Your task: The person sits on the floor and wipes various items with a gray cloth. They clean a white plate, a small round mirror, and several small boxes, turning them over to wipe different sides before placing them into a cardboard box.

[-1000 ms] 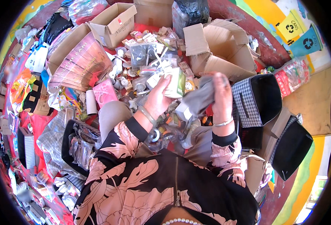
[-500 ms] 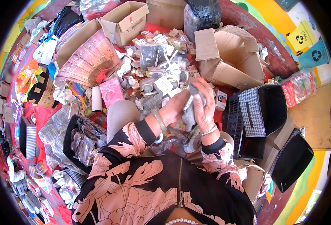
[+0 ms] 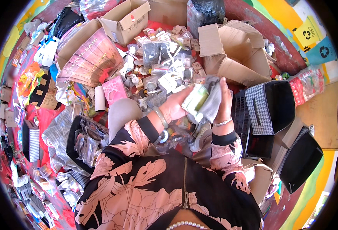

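Over the heap in front of my lap, my left hand (image 3: 173, 104) grips a small flat box (image 3: 195, 99) with a green and whitish face. The box is tilted, its face toward me. My right hand (image 3: 225, 100) holds a grey cloth (image 3: 212, 99) against the box's right side; the fingers are partly hidden behind the cloth. Below and beyond both hands lie loose small boxes, clear plastic packets and round containers, among them a white packet (image 3: 167, 82).
An open brown carton (image 3: 238, 71) stands far right, with another carton (image 3: 126, 23) at the back. A pink printed carton (image 3: 88, 61) is far left. On the right is a black houndstooth bin (image 3: 257, 115); a black bin of plastic packets (image 3: 75, 147) sits left of my knee.
The hands have turned and moved slightly apart, so the box's green face shows more. My right hand has shifted right and down with the cloth, which now hangs at the box's side.
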The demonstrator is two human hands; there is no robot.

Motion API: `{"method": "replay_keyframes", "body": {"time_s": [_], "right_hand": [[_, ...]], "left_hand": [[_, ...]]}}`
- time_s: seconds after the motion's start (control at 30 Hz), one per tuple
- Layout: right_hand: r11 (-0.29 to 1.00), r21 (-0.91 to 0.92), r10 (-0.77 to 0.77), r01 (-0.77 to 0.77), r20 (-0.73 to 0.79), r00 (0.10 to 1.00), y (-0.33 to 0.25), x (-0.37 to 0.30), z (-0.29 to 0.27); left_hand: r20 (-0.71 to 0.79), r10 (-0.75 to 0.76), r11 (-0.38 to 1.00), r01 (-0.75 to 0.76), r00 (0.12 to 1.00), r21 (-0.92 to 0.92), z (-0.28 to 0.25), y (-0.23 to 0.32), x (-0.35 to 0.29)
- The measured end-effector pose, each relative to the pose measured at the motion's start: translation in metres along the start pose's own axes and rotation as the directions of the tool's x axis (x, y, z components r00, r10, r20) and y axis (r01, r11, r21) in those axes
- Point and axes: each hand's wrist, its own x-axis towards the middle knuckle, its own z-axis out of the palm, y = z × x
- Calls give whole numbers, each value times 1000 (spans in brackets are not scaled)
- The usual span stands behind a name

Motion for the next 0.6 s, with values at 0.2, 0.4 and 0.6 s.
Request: {"method": "replay_keyframes", "body": {"time_s": [0.2,0.4,0.6], "right_hand": [[942,334,-55,27,76,996,-9,1,-9],[40,-708,-310,705,662,682,13,-21,29],[413,-665,-443,622,450,775,26,-12,19]], "left_hand": [[-36,126,988,-128,991,-88,3,15,1],[-112,94,995,-91,989,37,-6,4,-5],[-159,188,827,-69,969,558,11,9,-5]]}}
